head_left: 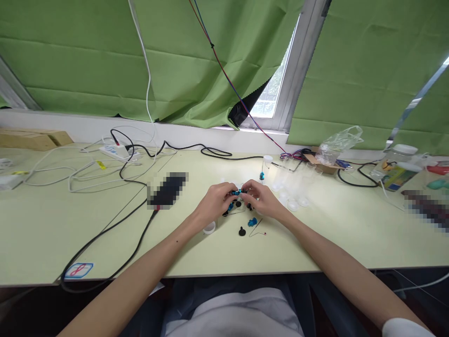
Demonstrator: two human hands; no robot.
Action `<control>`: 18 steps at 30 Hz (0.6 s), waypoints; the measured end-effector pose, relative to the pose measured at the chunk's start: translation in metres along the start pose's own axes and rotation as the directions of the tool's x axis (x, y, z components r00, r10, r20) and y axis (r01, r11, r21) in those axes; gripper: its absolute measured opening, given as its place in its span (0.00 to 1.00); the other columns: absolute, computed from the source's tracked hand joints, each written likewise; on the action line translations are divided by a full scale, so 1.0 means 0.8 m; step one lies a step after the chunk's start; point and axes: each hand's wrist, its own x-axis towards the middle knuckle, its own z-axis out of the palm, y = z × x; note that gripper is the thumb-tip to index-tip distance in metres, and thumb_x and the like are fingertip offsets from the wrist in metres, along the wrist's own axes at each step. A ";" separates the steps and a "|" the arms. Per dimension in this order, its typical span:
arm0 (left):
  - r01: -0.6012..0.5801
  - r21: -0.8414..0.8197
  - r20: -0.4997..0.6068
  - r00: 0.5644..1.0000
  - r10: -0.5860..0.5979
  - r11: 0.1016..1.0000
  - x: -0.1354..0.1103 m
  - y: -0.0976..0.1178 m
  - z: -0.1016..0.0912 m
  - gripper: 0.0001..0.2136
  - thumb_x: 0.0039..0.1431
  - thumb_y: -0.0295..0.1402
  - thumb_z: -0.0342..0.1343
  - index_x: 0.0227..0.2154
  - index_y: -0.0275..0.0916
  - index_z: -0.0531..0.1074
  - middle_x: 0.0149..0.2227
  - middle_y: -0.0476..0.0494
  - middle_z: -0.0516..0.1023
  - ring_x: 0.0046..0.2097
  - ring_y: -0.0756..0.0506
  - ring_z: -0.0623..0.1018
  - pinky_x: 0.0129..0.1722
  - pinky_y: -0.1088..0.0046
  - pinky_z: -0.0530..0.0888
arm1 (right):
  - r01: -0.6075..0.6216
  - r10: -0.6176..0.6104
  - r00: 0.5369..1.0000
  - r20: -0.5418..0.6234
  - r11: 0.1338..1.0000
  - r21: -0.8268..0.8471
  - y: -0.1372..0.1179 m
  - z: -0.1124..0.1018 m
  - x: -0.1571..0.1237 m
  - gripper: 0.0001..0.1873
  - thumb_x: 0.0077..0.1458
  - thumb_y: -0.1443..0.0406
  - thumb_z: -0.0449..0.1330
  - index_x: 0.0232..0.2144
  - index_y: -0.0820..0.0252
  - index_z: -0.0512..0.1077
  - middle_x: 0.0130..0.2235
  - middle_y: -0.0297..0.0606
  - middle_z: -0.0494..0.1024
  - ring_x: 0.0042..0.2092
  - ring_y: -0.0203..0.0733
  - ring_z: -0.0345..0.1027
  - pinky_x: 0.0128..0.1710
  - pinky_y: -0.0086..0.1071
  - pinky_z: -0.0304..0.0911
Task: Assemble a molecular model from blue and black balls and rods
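Holding a small metallic-blue fitting [239, 192] roughly crosswise, with its long axis running from pinched-together fingertips of the left hand [218, 199] to those of the right hand [264, 200].

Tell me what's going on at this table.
A person sits at a table, with the left hand and right hand together at a small blue part, held between the fingertips. On the table just in front of the person lie another blue piece and a black piece, with a white round cap by the left wrist.
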 end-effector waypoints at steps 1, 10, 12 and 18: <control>0.001 0.002 0.003 1.000 -0.001 1.000 0.000 0.000 0.000 0.04 0.61 0.25 0.56 0.36 0.40 0.73 0.32 0.48 0.79 0.31 0.49 0.75 0.31 0.72 0.70 | -0.005 0.005 1.000 -0.002 1.000 0.000 0.000 0.000 0.000 0.13 0.62 0.53 0.56 0.39 0.55 0.66 0.32 0.35 0.75 0.30 0.39 0.72 0.28 0.32 0.66; 0.006 -0.015 0.032 0.999 -0.006 1.000 0.001 0.006 -0.003 0.04 0.62 0.26 0.55 0.36 0.40 0.73 0.31 0.48 0.78 0.31 0.48 0.75 0.32 0.72 0.70 | -0.038 0.037 0.999 -0.012 0.996 -0.080 -0.002 0.000 0.001 0.19 0.65 0.50 0.51 0.31 0.57 0.69 0.24 0.32 0.73 0.26 0.38 0.68 0.27 0.32 0.63; 0.003 -0.012 0.026 1.000 -0.002 1.000 0.001 0.005 -0.002 0.04 0.61 0.26 0.55 0.36 0.39 0.73 0.31 0.48 0.78 0.31 0.48 0.75 0.32 0.72 0.70 | -0.031 0.029 0.999 -0.019 0.996 -0.079 -0.002 0.000 0.001 0.19 0.65 0.50 0.51 0.32 0.57 0.69 0.26 0.32 0.74 0.26 0.37 0.68 0.27 0.32 0.63; -0.009 -0.008 0.001 1.000 0.009 1.000 0.001 0.001 -0.001 0.04 0.61 0.25 0.55 0.36 0.40 0.73 0.34 0.47 0.79 0.32 0.48 0.76 0.33 0.72 0.71 | 0.033 -0.034 0.999 -0.031 0.998 -0.048 -0.002 -0.001 0.001 0.14 0.60 0.54 0.59 0.42 0.55 0.67 0.40 0.37 0.77 0.30 0.36 0.71 0.30 0.32 0.66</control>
